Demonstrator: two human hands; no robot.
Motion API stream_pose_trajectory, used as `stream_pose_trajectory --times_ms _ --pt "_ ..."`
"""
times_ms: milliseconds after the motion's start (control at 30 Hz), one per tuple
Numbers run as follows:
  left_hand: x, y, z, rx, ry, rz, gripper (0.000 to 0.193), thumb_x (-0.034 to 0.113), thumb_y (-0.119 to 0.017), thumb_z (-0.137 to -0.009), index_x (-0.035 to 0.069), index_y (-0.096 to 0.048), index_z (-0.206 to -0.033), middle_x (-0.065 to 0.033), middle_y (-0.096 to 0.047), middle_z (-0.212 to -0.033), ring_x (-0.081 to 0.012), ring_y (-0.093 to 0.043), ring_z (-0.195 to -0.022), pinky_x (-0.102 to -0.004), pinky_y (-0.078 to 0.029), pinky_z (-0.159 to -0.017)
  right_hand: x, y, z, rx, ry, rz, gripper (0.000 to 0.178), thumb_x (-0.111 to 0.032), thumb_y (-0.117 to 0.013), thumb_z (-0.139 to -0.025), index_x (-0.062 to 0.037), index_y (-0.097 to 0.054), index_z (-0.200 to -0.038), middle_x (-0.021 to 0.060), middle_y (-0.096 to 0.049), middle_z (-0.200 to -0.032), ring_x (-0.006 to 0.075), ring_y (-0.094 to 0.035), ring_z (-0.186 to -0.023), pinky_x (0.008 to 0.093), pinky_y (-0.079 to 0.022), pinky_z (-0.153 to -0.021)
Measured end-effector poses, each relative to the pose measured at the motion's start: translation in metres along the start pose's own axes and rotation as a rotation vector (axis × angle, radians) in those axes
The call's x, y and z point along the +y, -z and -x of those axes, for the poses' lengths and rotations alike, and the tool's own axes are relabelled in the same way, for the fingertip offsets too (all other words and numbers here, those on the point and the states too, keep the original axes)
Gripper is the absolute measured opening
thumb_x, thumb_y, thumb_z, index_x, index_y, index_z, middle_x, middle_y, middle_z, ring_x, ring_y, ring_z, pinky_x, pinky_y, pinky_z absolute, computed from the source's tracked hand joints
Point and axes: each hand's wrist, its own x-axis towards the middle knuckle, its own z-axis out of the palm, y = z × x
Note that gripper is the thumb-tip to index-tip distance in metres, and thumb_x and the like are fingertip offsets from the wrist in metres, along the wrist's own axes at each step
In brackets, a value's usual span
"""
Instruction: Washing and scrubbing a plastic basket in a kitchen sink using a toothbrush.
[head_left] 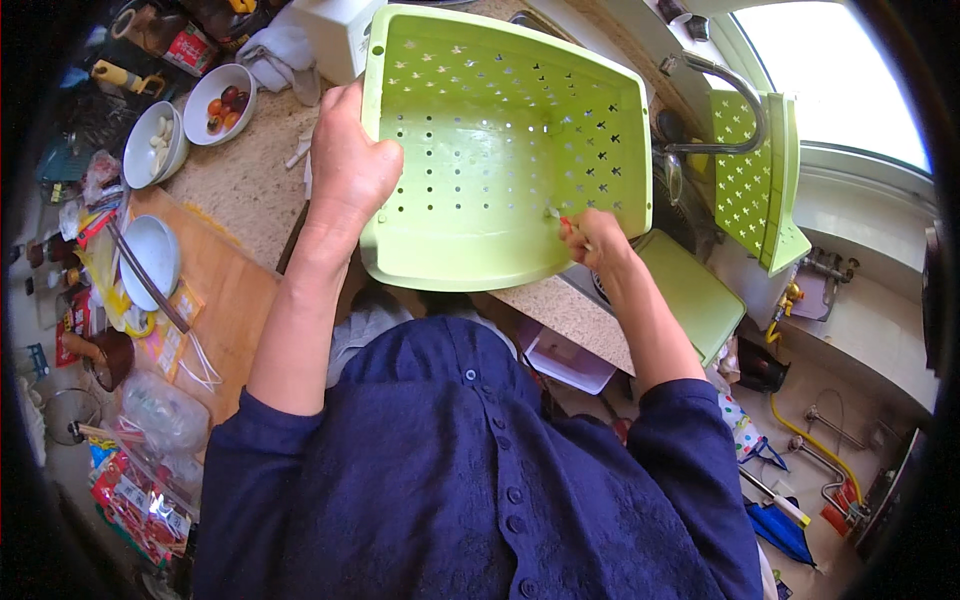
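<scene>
A light green plastic basket [470, 262] with rows of small holes is tilted up in front of me, its open side facing me. My left hand [352, 150] is closed around its left rim and holds it up. Inside the basket's lower right part, my right hand [597, 240] is closed on a small brush [562, 217] with some red on it. The brush's pale head touches or nearly touches the basket's inner wall; most of its handle is hidden in my fingers.
To the left are a bowl of small tomatoes [192, 128], a bowl of white pieces [181, 158] and a cutting board [235, 300]. A curved faucet [755, 110] stands at the right beside another green perforated basket [775, 190]. Below that lies a flat green panel [690, 290].
</scene>
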Motion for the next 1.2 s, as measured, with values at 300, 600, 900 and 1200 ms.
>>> stream_pose_trajectory --times_ms 300,600,900,1200 --pt "0.012 0.000 0.004 0.019 -0.023 -0.040 0.045 -0.004 -0.054 -0.068 0.000 -0.061 -0.112 -0.0209 -0.058 -0.110 -0.0388 -0.057 -0.104 -0.0405 -0.045 -0.095 0.002 -0.068 -0.012 -0.101 0.428 1.523 0.016 -0.007 -0.054 -0.084 -0.0011 -0.062 -0.096 0.0187 -0.068 -0.085 0.0253 -0.069 -0.068 0.0365 -0.051 -0.054" --pt "0.000 -0.001 0.009 0.065 0.014 -0.103 0.043 -0.006 -0.053 -0.066 0.001 -0.061 -0.108 -0.0192 -0.058 -0.107 -0.0389 -0.056 -0.104 -0.0424 -0.045 -0.094 0.000 -0.110 0.049 0.185 0.653 0.930 0.024 -0.008 -0.058 -0.078 0.0035 -0.068 -0.097 0.0263 -0.068 -0.088 0.0388 -0.068 -0.087 0.0451 -0.054 -0.080" --pt "0.007 0.001 0.011 0.070 -0.005 -0.040 0.044 -0.006 -0.053 -0.066 0.001 -0.061 -0.109 -0.0194 -0.058 -0.108 -0.0390 -0.056 -0.105 -0.0422 -0.044 -0.095 0.032 -0.006 0.028 0.263 0.676 1.242 0.021 -0.013 -0.061 -0.076 -0.0042 -0.071 -0.093 0.0235 -0.068 -0.091 0.0396 -0.067 -0.089 0.0449 -0.053 -0.082" --pt "0.004 -0.001 0.008 0.066 -0.003 -0.056 0.039 -0.005 -0.053 -0.067 0.000 -0.060 -0.105 -0.0195 -0.057 -0.107 -0.0398 -0.056 -0.104 -0.0417 -0.045 -0.094 0.016 0.004 0.011 0.199 0.609 1.159 0.022 -0.014 -0.057 -0.078 -0.0049 -0.072 -0.092 0.0220 -0.069 -0.095 0.0384 -0.067 -0.094 0.0448 -0.053 -0.084"
